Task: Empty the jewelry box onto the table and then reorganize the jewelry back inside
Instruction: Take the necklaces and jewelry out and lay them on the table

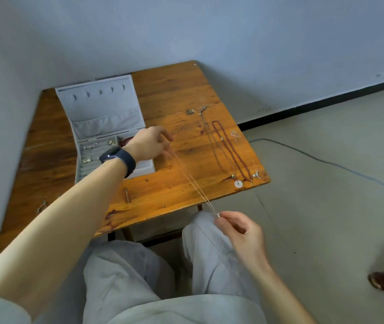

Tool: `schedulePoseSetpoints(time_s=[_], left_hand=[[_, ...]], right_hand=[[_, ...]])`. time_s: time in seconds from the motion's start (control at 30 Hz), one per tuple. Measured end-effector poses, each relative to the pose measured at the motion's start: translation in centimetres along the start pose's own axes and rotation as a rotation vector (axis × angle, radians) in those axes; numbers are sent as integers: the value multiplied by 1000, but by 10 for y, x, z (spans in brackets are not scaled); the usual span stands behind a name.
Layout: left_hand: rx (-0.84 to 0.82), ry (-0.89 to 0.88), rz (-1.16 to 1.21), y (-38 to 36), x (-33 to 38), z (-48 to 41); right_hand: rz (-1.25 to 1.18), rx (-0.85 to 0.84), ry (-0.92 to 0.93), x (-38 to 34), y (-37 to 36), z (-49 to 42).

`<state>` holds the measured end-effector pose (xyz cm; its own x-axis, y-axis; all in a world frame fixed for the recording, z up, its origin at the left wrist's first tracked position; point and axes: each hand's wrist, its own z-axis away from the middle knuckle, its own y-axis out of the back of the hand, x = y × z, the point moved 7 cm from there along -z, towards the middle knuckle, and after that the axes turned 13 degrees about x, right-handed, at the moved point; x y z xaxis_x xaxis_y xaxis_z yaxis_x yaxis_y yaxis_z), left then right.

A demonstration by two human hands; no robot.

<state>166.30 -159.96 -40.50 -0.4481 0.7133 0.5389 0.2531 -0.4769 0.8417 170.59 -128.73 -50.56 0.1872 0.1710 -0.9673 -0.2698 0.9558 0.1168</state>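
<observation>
Broadly, a wooden table (174, 94) stands in the corner of a pale room, seen from above by a seated person. At its left side the grey jewelry box (106, 127) lies open, lid tilted back, with small pieces in the ring rolls of its base. Near the right edge lie a red beaded necklace (232, 152), a grey cord with a white disc pendant (238, 184) and a few small silver pieces. The left hand (150, 143), with a dark watch (118, 160) on its wrist, is just right of the box, fingers closed on one end of a thin silver chain (193, 181). This chain runs taut across the table's front edge to the right hand (240, 228), above the knee, whose thumb and forefinger pinch its other end.
</observation>
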Motion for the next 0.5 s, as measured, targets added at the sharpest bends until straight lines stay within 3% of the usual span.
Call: schedulePoseSetpoints(time_s=[0.1,0.23,0.5], left_hand=[[27,-208,-308,-12,23,-28],[204,-385,-527,-25,59,-52],[246,-152,-295,-65,46,-90]], right_hand=[[0,58,-32,0,-1,-9],[-11,193,-55,-8,-3,-26],[13,387,-199,-6,2,-59]])
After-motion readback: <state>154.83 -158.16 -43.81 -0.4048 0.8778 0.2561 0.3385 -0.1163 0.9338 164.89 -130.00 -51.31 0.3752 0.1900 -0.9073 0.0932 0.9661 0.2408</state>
